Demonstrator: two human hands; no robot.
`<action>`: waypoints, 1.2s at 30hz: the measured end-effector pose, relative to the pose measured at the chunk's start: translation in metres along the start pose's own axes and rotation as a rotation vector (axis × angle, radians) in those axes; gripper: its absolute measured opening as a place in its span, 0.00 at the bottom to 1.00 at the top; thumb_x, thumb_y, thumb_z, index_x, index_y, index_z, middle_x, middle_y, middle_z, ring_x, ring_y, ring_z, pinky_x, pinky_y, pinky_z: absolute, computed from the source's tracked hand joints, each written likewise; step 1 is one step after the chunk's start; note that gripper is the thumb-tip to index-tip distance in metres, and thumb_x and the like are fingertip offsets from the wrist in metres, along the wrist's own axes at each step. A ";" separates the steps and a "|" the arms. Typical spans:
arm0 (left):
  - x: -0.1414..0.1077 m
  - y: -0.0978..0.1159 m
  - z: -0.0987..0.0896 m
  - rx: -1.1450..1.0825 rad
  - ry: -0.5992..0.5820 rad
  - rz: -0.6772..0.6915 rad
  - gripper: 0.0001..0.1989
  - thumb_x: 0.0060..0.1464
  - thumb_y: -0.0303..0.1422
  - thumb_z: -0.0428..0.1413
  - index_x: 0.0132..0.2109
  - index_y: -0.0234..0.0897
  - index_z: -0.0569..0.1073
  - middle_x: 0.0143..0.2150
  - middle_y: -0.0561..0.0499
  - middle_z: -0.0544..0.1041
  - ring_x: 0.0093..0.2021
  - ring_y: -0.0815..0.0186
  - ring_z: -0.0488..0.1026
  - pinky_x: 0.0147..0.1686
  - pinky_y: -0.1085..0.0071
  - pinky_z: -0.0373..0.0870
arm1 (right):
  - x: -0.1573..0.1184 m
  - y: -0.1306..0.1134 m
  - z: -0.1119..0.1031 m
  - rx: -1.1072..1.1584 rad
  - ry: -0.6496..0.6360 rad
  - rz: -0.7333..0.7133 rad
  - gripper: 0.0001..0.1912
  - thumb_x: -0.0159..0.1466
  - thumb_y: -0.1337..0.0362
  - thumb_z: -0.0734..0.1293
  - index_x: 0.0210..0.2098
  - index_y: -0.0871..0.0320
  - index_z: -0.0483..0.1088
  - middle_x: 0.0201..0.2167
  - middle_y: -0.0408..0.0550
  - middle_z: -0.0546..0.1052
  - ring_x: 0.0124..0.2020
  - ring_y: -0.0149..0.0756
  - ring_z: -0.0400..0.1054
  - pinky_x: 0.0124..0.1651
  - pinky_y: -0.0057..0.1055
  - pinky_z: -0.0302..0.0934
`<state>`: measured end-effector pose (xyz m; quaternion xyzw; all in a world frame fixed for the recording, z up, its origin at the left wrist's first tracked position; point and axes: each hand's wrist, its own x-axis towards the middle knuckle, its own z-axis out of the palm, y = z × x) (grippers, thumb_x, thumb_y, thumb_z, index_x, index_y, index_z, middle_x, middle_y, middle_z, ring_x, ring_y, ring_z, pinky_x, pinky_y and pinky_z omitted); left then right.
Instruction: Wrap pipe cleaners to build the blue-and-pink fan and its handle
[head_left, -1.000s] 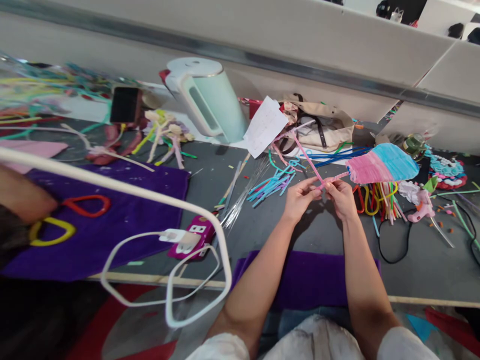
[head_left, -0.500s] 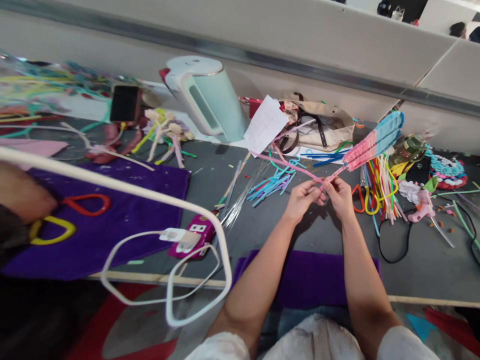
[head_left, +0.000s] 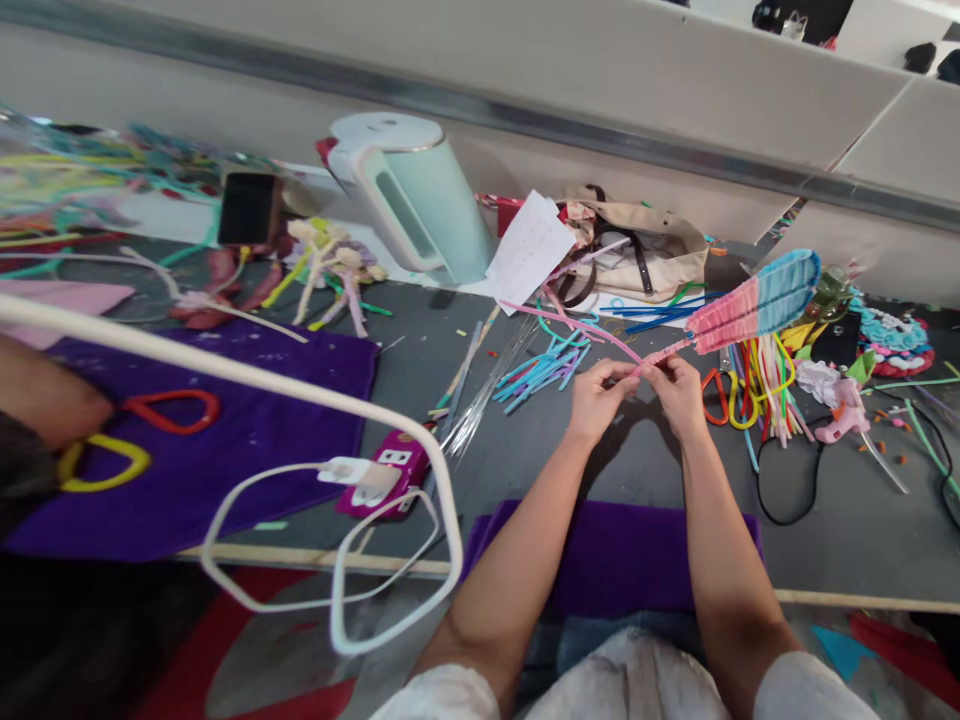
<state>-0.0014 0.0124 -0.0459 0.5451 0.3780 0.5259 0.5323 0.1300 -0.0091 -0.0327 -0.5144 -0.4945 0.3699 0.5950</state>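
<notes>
My left hand (head_left: 600, 392) pinches a long pink pipe cleaner (head_left: 574, 322) whose free end slants up and to the left. Closed on the wrapped pink stem of a feather-shaped pipe-cleaner piece (head_left: 752, 302) is my right hand (head_left: 673, 388). That piece is pink near the stem and blue toward its rounded tip, with dark lines along it. The fingertips of both hands meet where the pipe cleaner crosses the stem. Left of my hands lies a bunch of blue and purple pipe cleaner pieces (head_left: 544, 368); to the right, several coloured pipe cleaners (head_left: 765, 375) lie beside scissors (head_left: 742, 400).
A pale blue kettle (head_left: 450, 200) stands at the back. A white cable (head_left: 300, 380) loops across the left foreground over a pink power strip (head_left: 386, 475). Another person's arm (head_left: 52, 395) is at far left. A pink glue gun (head_left: 847, 410) lies at right.
The feather-shaped piece has swung slightly down and to the right, its broad face turned more toward me. My left fingers have closed in against the stem.
</notes>
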 end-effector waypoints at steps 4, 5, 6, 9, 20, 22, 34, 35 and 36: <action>0.000 -0.001 0.000 -0.026 -0.008 -0.007 0.10 0.43 0.37 0.64 0.32 0.36 0.78 0.28 0.53 0.72 0.26 0.70 0.70 0.29 0.72 0.68 | 0.000 -0.002 -0.001 0.126 -0.061 0.078 0.15 0.53 0.56 0.72 0.36 0.59 0.73 0.26 0.41 0.72 0.27 0.29 0.63 0.32 0.27 0.59; 0.000 -0.002 0.001 -0.035 -0.013 -0.012 0.10 0.43 0.37 0.65 0.32 0.36 0.78 0.27 0.53 0.73 0.26 0.69 0.70 0.29 0.72 0.68 | 0.000 -0.003 0.000 0.136 -0.064 0.083 0.15 0.52 0.56 0.72 0.36 0.59 0.73 0.26 0.41 0.72 0.27 0.29 0.63 0.32 0.27 0.59; 0.000 -0.002 0.001 -0.045 -0.017 -0.020 0.11 0.42 0.38 0.65 0.32 0.36 0.78 0.27 0.53 0.73 0.26 0.69 0.70 0.29 0.72 0.68 | -0.001 -0.004 0.000 0.145 -0.063 0.089 0.15 0.52 0.56 0.72 0.35 0.59 0.73 0.26 0.41 0.72 0.27 0.29 0.63 0.31 0.27 0.58; 0.000 -0.003 0.002 -0.081 -0.029 -0.051 0.12 0.42 0.39 0.66 0.31 0.35 0.78 0.29 0.51 0.75 0.26 0.69 0.70 0.29 0.72 0.68 | -0.001 -0.006 0.002 0.170 -0.061 0.106 0.13 0.52 0.57 0.72 0.33 0.58 0.72 0.24 0.40 0.71 0.26 0.29 0.62 0.31 0.27 0.59; -0.001 0.001 0.005 -0.191 -0.142 -0.167 0.17 0.43 0.44 0.64 0.29 0.32 0.77 0.27 0.49 0.76 0.25 0.68 0.70 0.30 0.69 0.70 | -0.004 -0.011 0.004 0.038 0.027 0.022 0.13 0.52 0.56 0.72 0.26 0.57 0.68 0.22 0.39 0.67 0.24 0.28 0.60 0.29 0.27 0.57; -0.001 0.000 0.006 -0.186 -0.151 -0.164 0.17 0.43 0.43 0.64 0.32 0.32 0.77 0.29 0.48 0.76 0.26 0.68 0.71 0.31 0.69 0.71 | -0.003 -0.011 0.003 -0.018 0.052 0.002 0.13 0.53 0.55 0.71 0.26 0.57 0.67 0.22 0.39 0.66 0.24 0.28 0.59 0.28 0.26 0.56; -0.002 0.001 0.004 0.049 -0.088 0.026 0.05 0.48 0.32 0.61 0.30 0.34 0.77 0.25 0.52 0.74 0.28 0.68 0.69 0.31 0.70 0.64 | -0.003 -0.010 0.005 0.134 0.015 0.053 0.11 0.55 0.59 0.71 0.30 0.61 0.70 0.25 0.41 0.70 0.27 0.28 0.60 0.32 0.28 0.56; -0.002 0.000 0.004 0.028 -0.105 0.013 0.05 0.49 0.32 0.61 0.30 0.34 0.77 0.25 0.52 0.74 0.27 0.67 0.69 0.31 0.69 0.64 | -0.003 -0.010 0.006 0.167 0.007 0.064 0.11 0.55 0.60 0.71 0.30 0.61 0.70 0.26 0.41 0.70 0.27 0.28 0.61 0.32 0.28 0.57; -0.002 0.000 0.005 0.002 -0.123 -0.003 0.06 0.49 0.33 0.60 0.31 0.34 0.77 0.25 0.52 0.74 0.27 0.67 0.69 0.32 0.69 0.65 | -0.002 -0.010 0.006 0.204 -0.002 0.075 0.11 0.55 0.60 0.71 0.31 0.62 0.70 0.26 0.42 0.71 0.28 0.29 0.62 0.32 0.28 0.57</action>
